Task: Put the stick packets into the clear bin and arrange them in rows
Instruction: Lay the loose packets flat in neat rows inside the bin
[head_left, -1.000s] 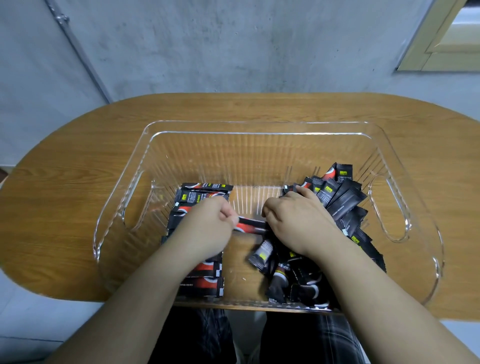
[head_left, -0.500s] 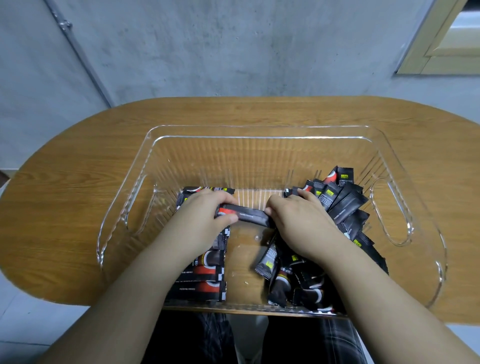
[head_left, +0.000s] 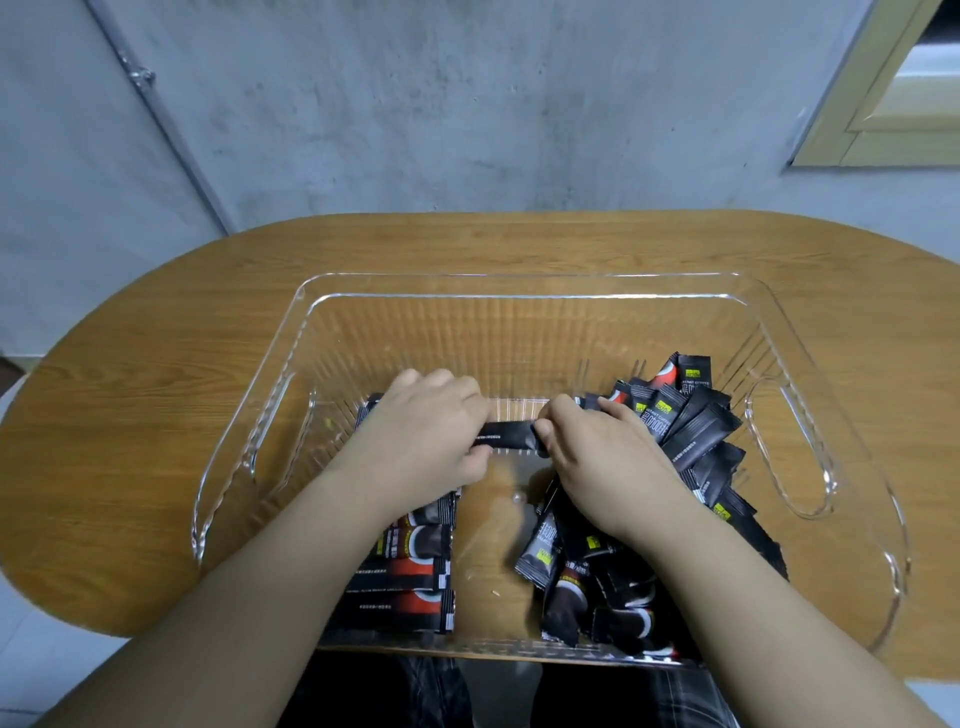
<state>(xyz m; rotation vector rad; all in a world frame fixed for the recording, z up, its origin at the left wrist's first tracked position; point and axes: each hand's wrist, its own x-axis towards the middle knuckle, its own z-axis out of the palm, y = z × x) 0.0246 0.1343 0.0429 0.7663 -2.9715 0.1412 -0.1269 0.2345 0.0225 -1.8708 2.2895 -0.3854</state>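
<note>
Stick packet pinched between both hands' grip

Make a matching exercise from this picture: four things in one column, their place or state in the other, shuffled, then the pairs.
Things:
1. held packet
2. neat row
3. loose heap
4. bin

Place or state:
A. jumbled at the bin's right side
B. standing on the wooden table
C. gripped at its ends by left hand and right hand
D. lying flat at the bin's left side

Pairs: 1-C, 2-D, 3-A, 4-B
</note>
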